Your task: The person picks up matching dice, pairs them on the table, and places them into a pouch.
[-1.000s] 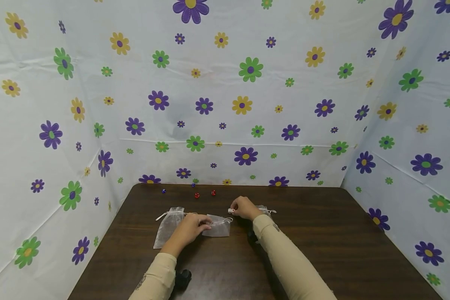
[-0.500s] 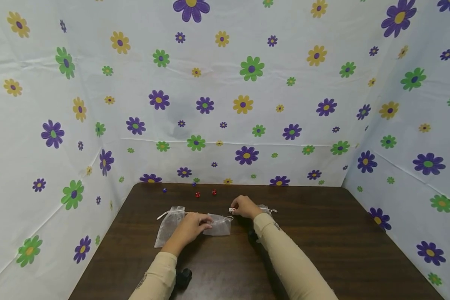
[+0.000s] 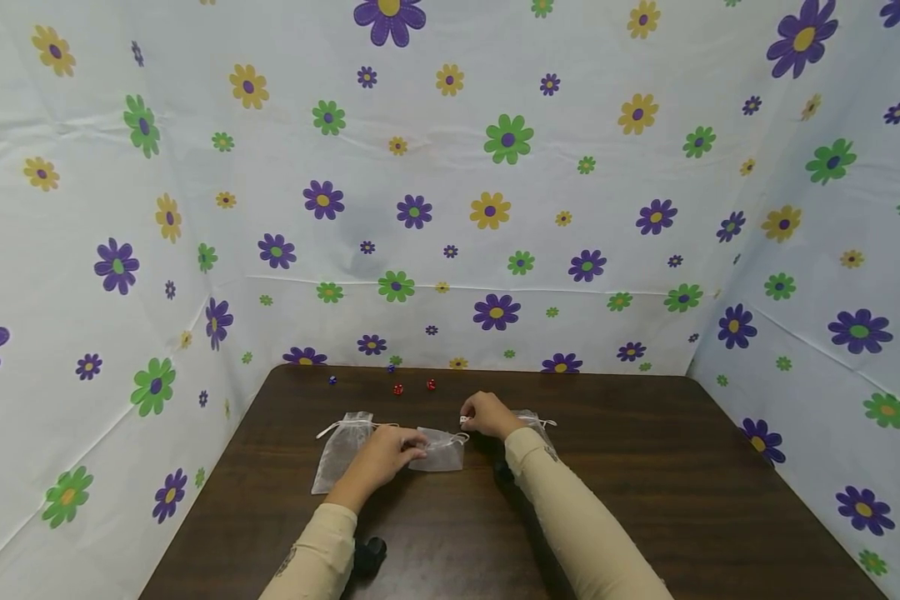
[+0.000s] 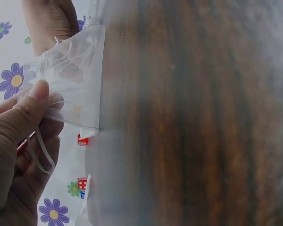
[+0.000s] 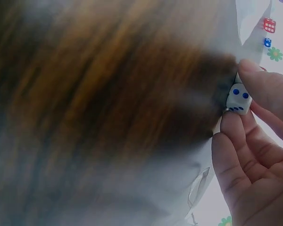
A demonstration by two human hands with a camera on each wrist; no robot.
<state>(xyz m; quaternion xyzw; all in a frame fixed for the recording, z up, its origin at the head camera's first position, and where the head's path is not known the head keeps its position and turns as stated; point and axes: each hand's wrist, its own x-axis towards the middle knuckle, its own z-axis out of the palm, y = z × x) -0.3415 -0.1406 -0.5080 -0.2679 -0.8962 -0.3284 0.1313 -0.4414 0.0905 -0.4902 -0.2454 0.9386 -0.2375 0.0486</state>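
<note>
The white die (image 5: pixel 238 100), blue-pipped, sat pinched between the right hand's (image 3: pixel 489 414) thumb and fingertips, near the drawstring end of the middle bag (image 3: pixel 442 457). The table (image 3: pixel 645 483) was dark and wood-grained, its far corners rounded; a white cloth (image 3: pixel 450 167) printed with purple, green and yellow flowers stood behind it and along both sides. Toward the back edge lay two red dice (image 3: pixel 397 389) and two blue dice (image 3: pixel 332 380). The left bag (image 3: pixel 336 458), sheer like the middle one, lay partly behind the left hand (image 3: pixel 381 457); the right bag (image 3: pixel 531 419) showed only in part past the right wrist. Each cream sleeve (image 3: pixel 315 550) bore a dark mark — too small to read. Both forearms reached forward over the table — the left hand gripping the middle bag's sheer fabric between thumb and fingers, its drawstring loop hanging alongside.
</note>
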